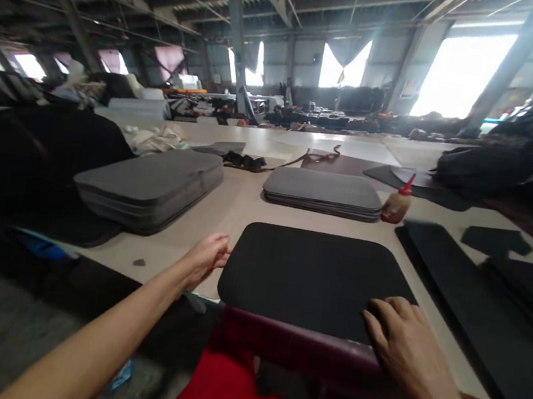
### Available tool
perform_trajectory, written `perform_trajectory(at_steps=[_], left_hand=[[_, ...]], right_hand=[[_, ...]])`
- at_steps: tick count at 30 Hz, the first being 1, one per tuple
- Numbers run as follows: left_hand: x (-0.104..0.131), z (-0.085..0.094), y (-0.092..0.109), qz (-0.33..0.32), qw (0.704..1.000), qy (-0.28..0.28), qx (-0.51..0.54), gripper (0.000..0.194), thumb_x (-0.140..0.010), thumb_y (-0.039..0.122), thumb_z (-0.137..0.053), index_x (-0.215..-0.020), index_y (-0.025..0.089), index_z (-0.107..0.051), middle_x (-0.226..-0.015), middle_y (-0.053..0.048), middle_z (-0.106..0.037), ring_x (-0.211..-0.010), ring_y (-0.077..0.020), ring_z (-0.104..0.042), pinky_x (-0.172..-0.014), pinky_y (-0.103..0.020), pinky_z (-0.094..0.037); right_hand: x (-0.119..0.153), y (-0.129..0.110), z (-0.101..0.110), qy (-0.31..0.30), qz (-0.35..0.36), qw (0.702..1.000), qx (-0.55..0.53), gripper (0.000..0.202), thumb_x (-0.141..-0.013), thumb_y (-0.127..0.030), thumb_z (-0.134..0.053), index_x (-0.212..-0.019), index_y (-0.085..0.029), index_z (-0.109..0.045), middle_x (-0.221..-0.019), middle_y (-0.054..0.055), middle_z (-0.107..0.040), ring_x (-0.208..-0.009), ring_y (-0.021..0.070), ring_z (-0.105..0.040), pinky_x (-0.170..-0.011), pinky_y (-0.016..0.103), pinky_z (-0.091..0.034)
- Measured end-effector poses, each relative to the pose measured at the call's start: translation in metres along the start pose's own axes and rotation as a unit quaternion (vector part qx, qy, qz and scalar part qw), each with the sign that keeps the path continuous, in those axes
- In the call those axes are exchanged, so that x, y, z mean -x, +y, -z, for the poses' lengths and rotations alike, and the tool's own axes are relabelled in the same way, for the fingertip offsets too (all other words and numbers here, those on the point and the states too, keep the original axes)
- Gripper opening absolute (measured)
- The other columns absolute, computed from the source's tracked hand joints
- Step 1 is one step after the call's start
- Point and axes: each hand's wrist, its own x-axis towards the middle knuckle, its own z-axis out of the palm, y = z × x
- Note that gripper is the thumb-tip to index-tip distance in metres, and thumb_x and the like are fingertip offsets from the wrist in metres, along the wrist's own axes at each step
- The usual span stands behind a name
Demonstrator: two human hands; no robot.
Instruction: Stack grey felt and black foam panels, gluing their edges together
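One left hand [206,259] and one right hand [398,328], two in all, are shown with one black panel [304,280]. One left grey stack [148,181] and one middle grey stack [323,190] make a pair, the sheets in each layered too closely to count. Single items comprise one red-tipped bottle [396,208], one long black piece [463,298], one small grey scrap [139,262] and one near tabletop [172,249].

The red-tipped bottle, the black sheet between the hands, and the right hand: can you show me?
Red-tipped bottle [395,208]: head view, on its body.
Black sheet [307,277]: head view, middle of its top face.
Right hand [402,333]: head view, on its back.
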Motion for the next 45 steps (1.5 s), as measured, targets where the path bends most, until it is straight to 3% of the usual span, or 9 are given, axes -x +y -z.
perform_trajectory(at_steps=[3, 8, 19, 23, 27, 31, 34, 38, 45], left_hand=[[-0.001, 0.002, -0.004, 0.004, 1.000, -0.013, 0.018, 0.034, -0.089, 0.028, -0.063, -0.117, 0.012, -0.053, -0.078, -0.007, -0.068, -0.064, -0.0168, -0.068, -0.058, -0.024, -0.055], [-0.019, -0.005, -0.007, -0.041, 0.999, 0.005, 0.002, 0.065, -0.061, 0.008, -0.080, -0.121, 0.014, -0.057, -0.081, -0.002, -0.067, -0.067, -0.0153, -0.067, -0.066, -0.026, -0.055], [-0.066, 0.001, -0.005, -0.115, 0.961, 0.111, -0.225, 0.053, -0.063, 0.009, -0.074, -0.115, 0.008, -0.062, -0.077, -0.003, -0.070, -0.069, -0.0183, -0.068, -0.065, -0.026, -0.052], [-0.056, -0.003, 0.000, -0.166, 0.919, 0.138, -0.331, 0.049, -0.068, 0.014, -0.073, -0.116, 0.011, -0.063, -0.096, -0.010, -0.071, -0.094, -0.0274, -0.069, -0.090, -0.040, -0.054], [-0.034, -0.032, 0.003, -0.281, 0.867, 0.102, -0.398, 0.041, -0.077, 0.023, -0.069, -0.117, 0.016, -0.064, -0.130, -0.013, -0.060, -0.130, -0.0329, -0.050, -0.117, -0.051, -0.033], [-0.013, -0.076, -0.001, -0.467, 0.748, -0.020, -0.472, 0.036, -0.089, 0.036, -0.063, -0.121, 0.017, -0.064, -0.134, -0.012, -0.059, -0.133, -0.0315, -0.046, -0.117, -0.052, -0.036], [-0.006, -0.111, -0.003, -0.525, 0.697, -0.094, -0.478, 0.036, -0.092, 0.035, -0.063, -0.122, 0.016, -0.064, -0.135, -0.013, -0.059, -0.136, -0.0315, -0.043, -0.115, -0.051, -0.038], [-0.010, -0.146, -0.007, -0.545, 0.693, -0.146, -0.449, 0.035, -0.091, 0.032, -0.065, -0.123, 0.017, -0.064, -0.134, -0.011, -0.061, -0.135, -0.0298, -0.044, -0.115, -0.050, -0.040], [-0.021, -0.162, -0.025, -0.456, 0.732, -0.185, -0.471, 0.038, -0.093, 0.036, -0.064, -0.127, 0.020, -0.063, -0.138, -0.010, -0.060, -0.131, -0.0276, -0.050, -0.113, -0.048, -0.041]], right_hand=[[-0.003, 0.000, -0.003, -0.003, 0.015, 0.999, 0.039, 0.037, -0.100, -0.038, -0.041, -0.111, -0.017, -0.070, -0.108, 0.015, -0.062, -0.095, 0.0314, -0.057, -0.081, 0.046, -0.052], [-0.020, -0.008, -0.003, -0.016, 0.055, 0.995, 0.082, 0.036, -0.100, -0.030, -0.043, -0.118, -0.012, -0.068, -0.111, 0.016, -0.061, -0.091, 0.0292, -0.056, -0.078, 0.043, -0.052], [-0.053, -0.040, -0.006, -0.055, -0.020, 0.994, 0.092, 0.027, -0.103, -0.029, -0.041, -0.101, -0.018, -0.065, -0.107, 0.013, -0.059, -0.094, 0.0288, -0.053, -0.066, 0.037, -0.048], [-0.050, -0.049, -0.004, -0.048, -0.053, 0.994, 0.081, 0.027, -0.103, -0.031, -0.041, -0.101, -0.019, -0.066, -0.111, 0.014, -0.059, -0.098, 0.0295, -0.052, -0.066, 0.036, -0.048], [-0.050, -0.047, -0.003, -0.030, -0.084, 0.996, 0.014, 0.025, -0.101, -0.030, -0.045, -0.099, -0.020, -0.069, -0.112, 0.012, -0.063, -0.102, 0.0291, -0.053, -0.075, 0.038, -0.050], [-0.056, -0.021, 0.001, -0.041, -0.151, 0.968, -0.197, 0.022, -0.095, -0.026, -0.052, -0.100, -0.020, -0.072, -0.111, 0.008, -0.067, -0.103, 0.0241, -0.060, -0.085, 0.036, -0.050], [-0.065, 0.013, 0.013, -0.036, -0.271, 0.875, -0.400, 0.024, -0.089, -0.034, -0.058, -0.099, -0.019, -0.073, -0.102, 0.007, -0.071, -0.092, 0.0207, -0.065, -0.069, 0.028, -0.050], [-0.077, 0.059, 0.034, 0.043, -0.362, 0.799, -0.478, 0.026, -0.078, -0.038, -0.069, -0.092, -0.017, -0.074, -0.095, 0.007, -0.073, -0.085, 0.0185, -0.066, -0.058, 0.022, -0.045], [-0.114, 0.108, 0.038, 0.044, -0.371, 0.789, -0.488, 0.029, -0.069, -0.034, -0.073, -0.092, -0.016, -0.072, -0.096, 0.010, -0.072, -0.078, 0.0167, -0.064, -0.053, 0.020, -0.044]])
